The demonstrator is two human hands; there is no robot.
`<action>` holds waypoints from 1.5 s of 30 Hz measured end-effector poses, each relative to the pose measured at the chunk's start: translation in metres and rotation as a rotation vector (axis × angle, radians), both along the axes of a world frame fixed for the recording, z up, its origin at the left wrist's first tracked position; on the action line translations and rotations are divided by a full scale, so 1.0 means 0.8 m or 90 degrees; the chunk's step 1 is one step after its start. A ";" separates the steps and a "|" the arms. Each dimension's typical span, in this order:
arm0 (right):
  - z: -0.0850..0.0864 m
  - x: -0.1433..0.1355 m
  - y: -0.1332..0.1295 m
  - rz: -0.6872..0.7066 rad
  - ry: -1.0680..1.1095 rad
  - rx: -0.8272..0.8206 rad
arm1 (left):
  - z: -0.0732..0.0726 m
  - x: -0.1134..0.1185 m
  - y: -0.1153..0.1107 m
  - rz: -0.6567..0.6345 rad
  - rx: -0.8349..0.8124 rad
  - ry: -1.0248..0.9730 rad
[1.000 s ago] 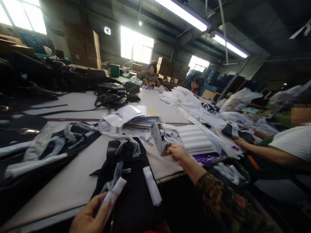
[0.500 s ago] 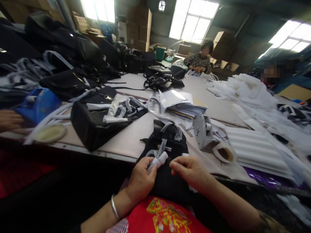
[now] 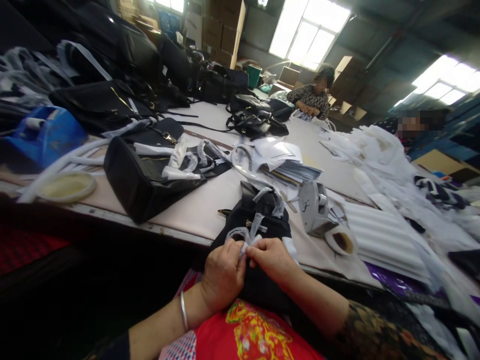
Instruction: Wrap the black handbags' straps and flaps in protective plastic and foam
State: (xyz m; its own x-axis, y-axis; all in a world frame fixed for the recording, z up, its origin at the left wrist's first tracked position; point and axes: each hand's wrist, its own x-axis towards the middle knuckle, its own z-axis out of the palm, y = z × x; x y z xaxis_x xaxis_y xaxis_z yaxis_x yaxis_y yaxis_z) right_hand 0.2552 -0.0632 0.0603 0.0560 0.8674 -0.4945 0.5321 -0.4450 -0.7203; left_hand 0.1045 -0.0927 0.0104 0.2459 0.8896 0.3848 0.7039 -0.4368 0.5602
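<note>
A black backpack [image 3: 275, 231] leans from the table edge down against my lap, its straps in clear plastic and white wrapping. My left hand [image 3: 224, 274] is closed around a plastic-wrapped strap [image 3: 238, 233] in front of the backpack. Thumb and fingertips of my right hand [image 3: 273, 259] pinch the white wrapping on that strap, right beside the left fingers. The fingers mostly cover the pinched spot. Above the hands, the wrapped top handle [image 3: 278, 204] and a small gold clasp show.
Left of me lies another black bag [image 3: 129, 187] with wrapped straps, near a blue tape dispenser [image 3: 47, 137] and a tape roll [image 3: 67, 187]. To the right are a grey tape dispenser [image 3: 313, 210], papers [image 3: 288, 162] and white foam sheets [image 3: 382, 235]. Two people sit across the table.
My right hand has moved left, from apart to meeting the wrapped strap at my left hand. The view has turned slightly; a hand by the blue dispenser is out of sight.
</note>
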 end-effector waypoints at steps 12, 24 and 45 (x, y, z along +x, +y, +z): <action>0.001 -0.008 0.000 -0.113 0.097 -0.186 | -0.011 -0.002 0.001 -0.027 0.079 0.033; 0.011 -0.002 -0.012 -0.160 0.203 -0.174 | -0.006 -0.005 0.007 -0.047 0.065 -0.010; -0.021 -0.019 -0.017 -0.135 0.259 0.103 | 0.015 -0.024 0.021 0.040 -0.357 -0.338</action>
State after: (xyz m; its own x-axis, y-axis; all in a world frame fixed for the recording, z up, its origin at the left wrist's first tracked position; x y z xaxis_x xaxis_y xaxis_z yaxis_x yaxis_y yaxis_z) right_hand 0.2397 -0.0770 0.0434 0.0697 0.9256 -0.3720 0.1024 -0.3776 -0.9203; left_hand 0.0851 -0.0760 0.0225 0.0966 0.9924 -0.0759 0.2935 0.0445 0.9549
